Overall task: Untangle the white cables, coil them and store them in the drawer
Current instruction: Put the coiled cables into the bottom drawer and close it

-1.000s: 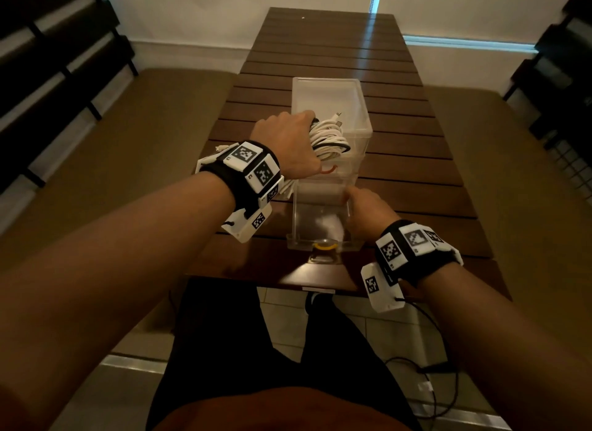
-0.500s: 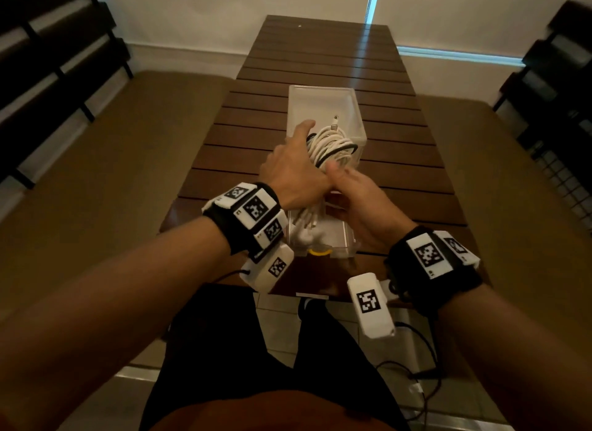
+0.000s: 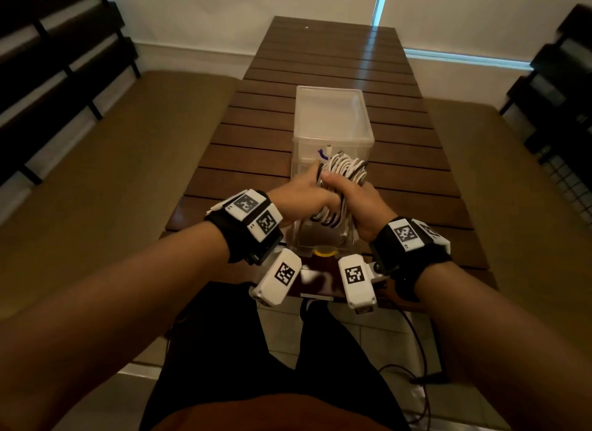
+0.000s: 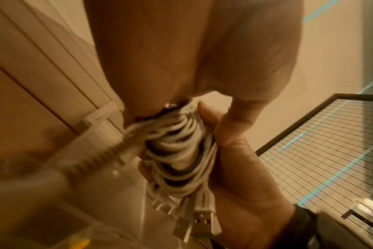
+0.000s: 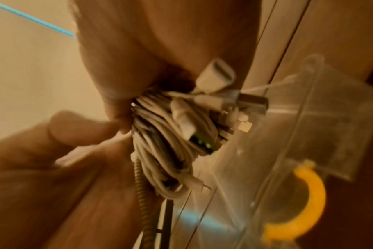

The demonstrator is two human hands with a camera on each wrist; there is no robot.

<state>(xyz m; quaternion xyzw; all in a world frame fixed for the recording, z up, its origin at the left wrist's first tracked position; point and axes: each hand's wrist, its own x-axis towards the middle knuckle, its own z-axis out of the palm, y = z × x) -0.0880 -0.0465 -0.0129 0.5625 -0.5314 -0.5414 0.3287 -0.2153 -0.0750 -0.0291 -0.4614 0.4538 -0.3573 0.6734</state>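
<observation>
A coiled bundle of white cables [image 3: 347,171] with a dark cord in it is held upright over the pulled-out clear drawer [image 3: 347,238]. My left hand [image 3: 315,182] holds the bundle's left side. My right hand [image 3: 336,183] grips it from the right, thumb on top. In the left wrist view the cables [image 4: 181,148] run between both palms, with USB plugs [image 4: 202,219] hanging at the bottom. The right wrist view shows the bundle [image 5: 170,143], its loose plug ends, and the drawer's yellow handle [image 5: 307,202] below.
The translucent plastic box [image 3: 333,119] that houses the drawer stands mid-table on the slatted wooden table [image 3: 256,135]. Padded benches flank it on both sides. Black cables trail on the floor [image 3: 416,350] near my right leg.
My right hand left the drawer front and took hold of the bundle beside my left hand. The bundle came nearer and lower, from above the box to above the open drawer.
</observation>
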